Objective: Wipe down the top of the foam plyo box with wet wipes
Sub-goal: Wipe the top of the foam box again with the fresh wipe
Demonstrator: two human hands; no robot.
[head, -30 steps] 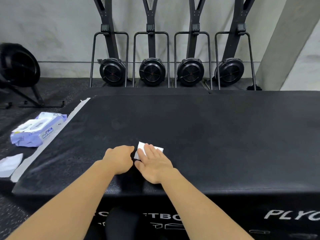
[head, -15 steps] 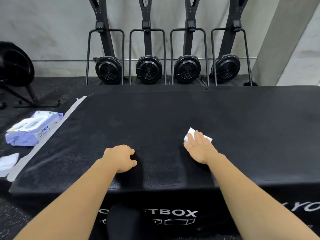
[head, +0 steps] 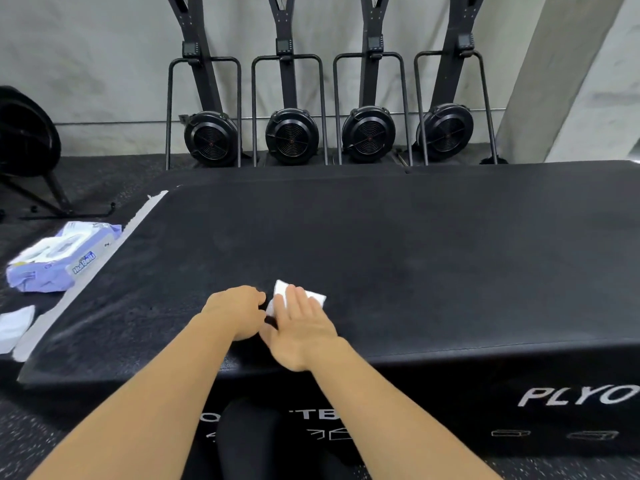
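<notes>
Lower centre: my right hand, fingers straight, presses the wet wipe flat on the plyo box top, back from the right and just beside my left hand, an empty resting fist. One near-edge pass is complete; the farther band probably still awaits wiping.

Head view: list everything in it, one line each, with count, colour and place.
foam plyo box: one, black, centre
wet wipe: one, white, on the box top near its front edge
wipes pack: one, lilac and white, left of the box
loose sheet: one, white, far left, near the pack
strip: one, whitish, along the box's left edge
fan machines: four, black, along the wall behind
left hand: one, curled, resting on the box top beside the wipe
right hand: one, flat on the wipe
</notes>
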